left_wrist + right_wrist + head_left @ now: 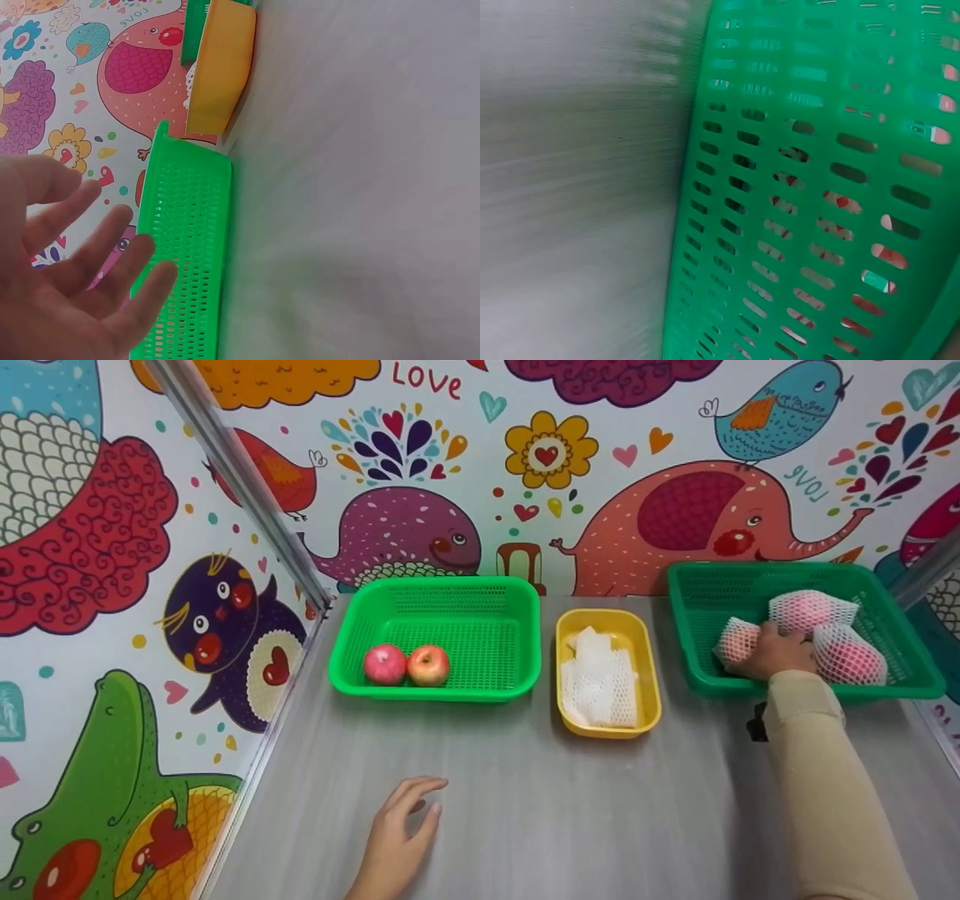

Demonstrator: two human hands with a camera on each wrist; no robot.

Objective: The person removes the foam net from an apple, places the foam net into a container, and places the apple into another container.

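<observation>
In the head view my right hand (781, 652) reaches over the near rim of the dark green basket (690, 660) and grips a netted apple (739, 641) at its left end. A white foam net covers that fruit. Two more netted apples, one behind (810, 610) and one to the right (850, 656), lie beside the hand. The basket wall hides the fingers in the right wrist view. My left hand (399, 829) hovers over the grey table, holding nothing, its fingers loosely bent. Ahead of it, two bare apples (385, 664) (428, 666) sit in the bright green basket (480, 690).
Between the baskets stands a yellow tray (651, 712) with white foam nets (600, 682) in it. The grey table (540, 810) meets cartoon-printed walls (540, 525) at the back and left. A small black object (757, 724) shows beside the right wrist.
</observation>
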